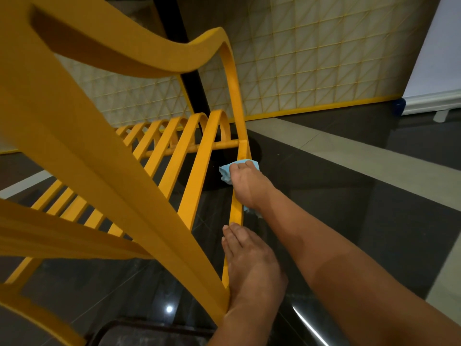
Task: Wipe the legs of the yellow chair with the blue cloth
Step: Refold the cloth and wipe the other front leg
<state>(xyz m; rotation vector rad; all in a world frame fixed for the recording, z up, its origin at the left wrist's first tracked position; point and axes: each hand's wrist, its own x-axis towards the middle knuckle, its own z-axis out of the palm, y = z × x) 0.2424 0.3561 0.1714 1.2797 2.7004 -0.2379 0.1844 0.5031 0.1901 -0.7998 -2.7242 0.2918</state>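
**Mia:** Start on the left. What is that hand doing?

**Sam:** The left hand [252,268] is wrapped around the yellow chair [104,156]. Its fingers are curled shut on the thin bar [235,213] by the chair's edge. It keeps the chair from wobbling.

**Mia:** And the other hand?

**Sam:** The right hand [248,186] is farther up that same bar. It is squeezed shut on the blue cloth [225,172], and the cloth is pressed on the bar. A bit of cloth pokes out past the fingertips, and a bit hangs out under the wrist.

**Mia:** How do you do this part well?

**Sam:** I think you wrap the cloth all around the bar, not just one side. Then slide it slowly along, away from the holding hand. Keep the holding hand tight so the chair stays put.

**Mia:** Is anything in the way?

**Sam:** Just past the cloth, a cross bar [219,145] joins on. The cloth could bump there, so you may need to lift it over. The slats [172,156] sit close on the left of the cloth too.

**Mia:** What else is around?

**Sam:** A dark shiny floor [374,186] is under the hands. A wall with a criss-cross pattern [311,58] is far behind. A black pole [179,38] stands behind the chair.
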